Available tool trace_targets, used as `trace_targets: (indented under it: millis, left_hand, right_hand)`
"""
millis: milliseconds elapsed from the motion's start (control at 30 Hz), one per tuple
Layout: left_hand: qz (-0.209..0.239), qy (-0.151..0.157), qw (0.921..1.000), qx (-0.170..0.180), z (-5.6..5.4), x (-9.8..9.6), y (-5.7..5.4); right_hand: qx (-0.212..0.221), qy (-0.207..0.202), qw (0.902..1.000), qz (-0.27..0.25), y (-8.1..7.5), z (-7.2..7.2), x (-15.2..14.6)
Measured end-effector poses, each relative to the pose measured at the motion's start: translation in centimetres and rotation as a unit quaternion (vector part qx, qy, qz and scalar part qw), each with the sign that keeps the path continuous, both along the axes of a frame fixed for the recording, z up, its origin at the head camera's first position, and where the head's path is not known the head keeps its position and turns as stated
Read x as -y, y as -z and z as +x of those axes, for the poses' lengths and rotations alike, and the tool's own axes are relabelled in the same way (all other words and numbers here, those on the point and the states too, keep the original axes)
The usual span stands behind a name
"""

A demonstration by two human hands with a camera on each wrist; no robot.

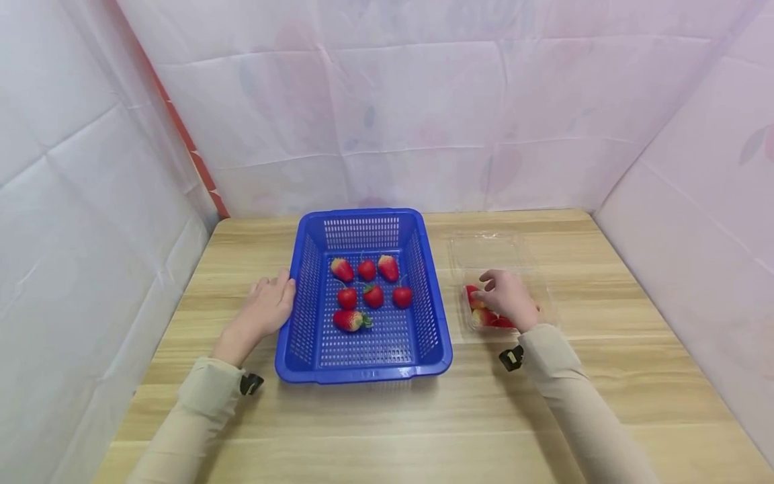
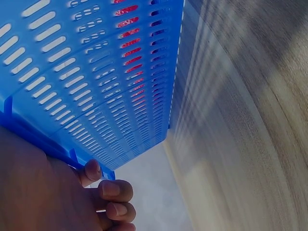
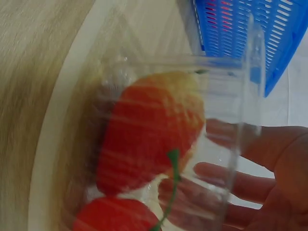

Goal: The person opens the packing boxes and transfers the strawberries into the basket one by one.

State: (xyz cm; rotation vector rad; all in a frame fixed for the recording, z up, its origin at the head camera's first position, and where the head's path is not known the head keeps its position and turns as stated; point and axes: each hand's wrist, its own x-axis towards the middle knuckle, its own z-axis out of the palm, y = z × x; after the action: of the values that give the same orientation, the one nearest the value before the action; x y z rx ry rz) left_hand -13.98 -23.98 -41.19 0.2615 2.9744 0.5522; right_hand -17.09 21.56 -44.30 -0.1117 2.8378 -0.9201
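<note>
On the wood-grain tabletop [image 1: 375,433], the blue basket [image 1: 363,375] was gripped by the left hand [image 1: 261,309]; strawberries [image 1: 484,318] beside the spread-fingered right hand [image 1: 510,296] were judged to need light pinching.

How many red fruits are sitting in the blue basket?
7 red fruits are in the blue basket: three in the back row, three in the middle row, and one by itself nearest you. None seem hidden in there.

Mid-frame on the table [image 1: 363,430], basket [image 1: 364,374] with 7 fruits [image 1: 373,296] inside; right of centre, box [image 1: 484,259] with other fruits [image 1: 484,317] inside.
</note>
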Motion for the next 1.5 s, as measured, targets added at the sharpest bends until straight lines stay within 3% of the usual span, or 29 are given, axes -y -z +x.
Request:
trace_targets:
  millis: [467, 800, 1233, 1500]
  left_hand:
    - [0.011, 0.001, 0.9999, 0.005, 0.2, -0.1, -0.2]
    - [0.010, 0.001, 0.9999, -0.007, 0.0, -0.1, -0.2]
    - [-0.003, 0.005, 1.0000, -0.007, 0.0, 0.0, -0.1]
    - [0.002, 0.005, 1.0000, -0.008, 0.0, 0.0, -0.1]
  right_hand:
    - [0.024, -0.008, 0.9995, -0.017, 1.0, -0.3, 0.4]
    - [0.012, -0.004, 0.9998, -0.013, 0.3, -0.4, 0.3]
    - [0.003, -0.001, 0.9996, -0.026, -2.2, 0.2, 0.7]
    - [-0.025, -0.019, 0.9993, -0.023, -5.0, 1.0, 2.3]
